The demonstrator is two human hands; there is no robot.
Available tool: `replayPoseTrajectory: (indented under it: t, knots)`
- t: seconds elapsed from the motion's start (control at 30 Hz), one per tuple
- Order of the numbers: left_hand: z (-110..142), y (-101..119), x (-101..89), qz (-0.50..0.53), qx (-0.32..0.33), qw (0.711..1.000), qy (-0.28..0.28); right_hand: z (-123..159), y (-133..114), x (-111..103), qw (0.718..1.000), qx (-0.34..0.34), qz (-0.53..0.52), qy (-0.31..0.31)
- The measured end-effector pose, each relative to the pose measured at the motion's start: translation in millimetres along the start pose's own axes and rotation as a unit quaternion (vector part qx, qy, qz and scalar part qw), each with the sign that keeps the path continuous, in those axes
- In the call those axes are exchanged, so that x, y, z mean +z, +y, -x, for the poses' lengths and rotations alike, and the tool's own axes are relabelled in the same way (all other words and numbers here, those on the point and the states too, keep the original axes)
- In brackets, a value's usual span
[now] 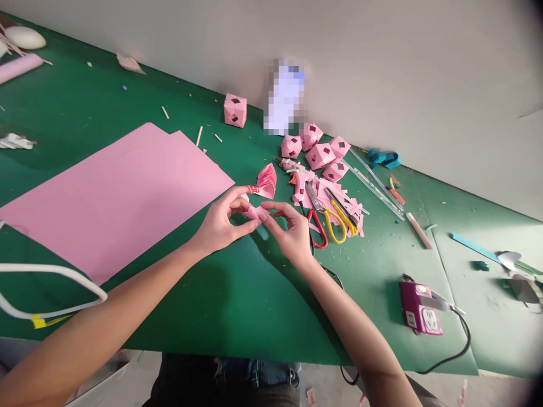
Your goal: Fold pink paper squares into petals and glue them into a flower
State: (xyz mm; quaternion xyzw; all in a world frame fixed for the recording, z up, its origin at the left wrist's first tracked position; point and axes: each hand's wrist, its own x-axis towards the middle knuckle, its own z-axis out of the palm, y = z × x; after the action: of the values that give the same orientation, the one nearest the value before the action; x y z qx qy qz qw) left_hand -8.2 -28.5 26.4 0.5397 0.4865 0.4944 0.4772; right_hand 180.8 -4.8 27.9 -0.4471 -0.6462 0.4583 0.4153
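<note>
Between my two hands is a small piece of folded pink paper (255, 212), held above the green table. My left hand (227, 220) pinches its left side with thumb and fingers. Thumb and fingertips of my right hand (291, 229) grip the right side. The fingers cover much of the paper, so its full shape is hidden. Just beyond the hands lies a pleated pink paper fan (267, 181). To the right are a pink glue gun (302, 183), scissors with red and yellow handles (336, 226) and a heap of pink paper strips (326, 195).
Large pink paper sheets (123, 192) cover the table's left part. Several pink paper polyhedra (320, 155) cluster near the wall, with another polyhedron (235, 110) farther left. A blurred-out phone-like screen (285, 96) leans there. A purple power box (419, 308) with a cable sits at right.
</note>
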Motion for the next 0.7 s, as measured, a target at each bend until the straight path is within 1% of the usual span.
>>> replayPoseTrajectory:
  t: [0.1, 0.2, 0.33, 0.43, 0.57, 0.7]
  knots:
    - [1, 0, 0.3, -0.015, 0.006, 1.0, 0.004, -4, -2, -3, 0.997, 0.05, -0.065, -0.013]
    - [2, 0, 0.7, -0.04, 0.021, 0.999, -0.003, -8, -3, -7, 0.988, 0.085, -0.129, -0.021]
    - [3, 1, -0.2, -0.102, 0.073, 0.992, -0.025, -11, -4, -14, 0.978, 0.109, -0.17, -0.059]
    - [2, -2, -2.3, -0.149, 0.117, 0.981, -0.032, -15, -5, -20, 0.975, 0.117, -0.157, -0.105]
    - [0, -8, -5.3, -0.208, 0.187, 0.96, -0.026, -20, -3, -28, 0.973, 0.112, -0.102, -0.174]
    - [-1, -10, -6.8, -0.245, 0.227, 0.942, -0.04, -21, -2, -34, 0.975, 0.085, -0.06, -0.194]
